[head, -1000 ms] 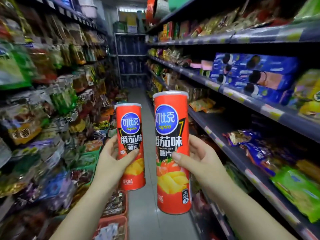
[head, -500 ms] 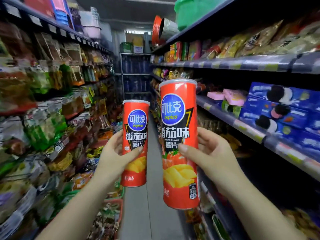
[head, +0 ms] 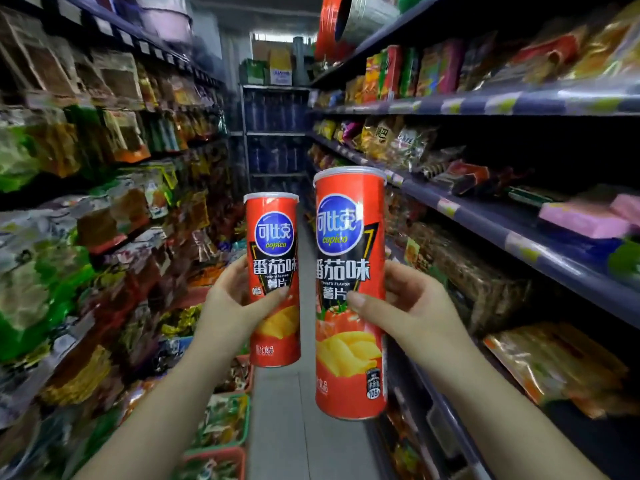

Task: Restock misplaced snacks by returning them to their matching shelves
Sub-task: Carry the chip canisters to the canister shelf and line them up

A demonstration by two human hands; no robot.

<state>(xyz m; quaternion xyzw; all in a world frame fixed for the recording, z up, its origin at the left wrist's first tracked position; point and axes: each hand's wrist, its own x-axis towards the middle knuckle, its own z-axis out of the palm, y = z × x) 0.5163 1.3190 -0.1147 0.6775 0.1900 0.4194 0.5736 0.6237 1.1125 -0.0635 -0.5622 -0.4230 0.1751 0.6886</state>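
I hold two red tomato-flavour crisp tubes upright in front of me in a shop aisle. My left hand [head: 231, 306] grips the smaller tube [head: 273, 237] around its middle, thumb across the front. The taller tube [head: 349, 358] is gripped at mid-height by my right hand [head: 412, 306], thumb on its label. Both tubes have clear lids and stand side by side without touching, over the grey aisle floor [head: 277, 427].
Shelves of snack bags line the left side [head: 104, 188]. Grey shelves on the right [head: 485, 216] carry bags and pink boxes [head: 585, 220]. Baskets of goods [head: 225, 424] stand on the floor at the lower left. A blue rack [head: 273, 133] closes the aisle's far end.
My view has tilted up and moved along the aisle; the blue biscuit boxes on the right have left the frame. Both tubes stay upright in my hands, held as before.
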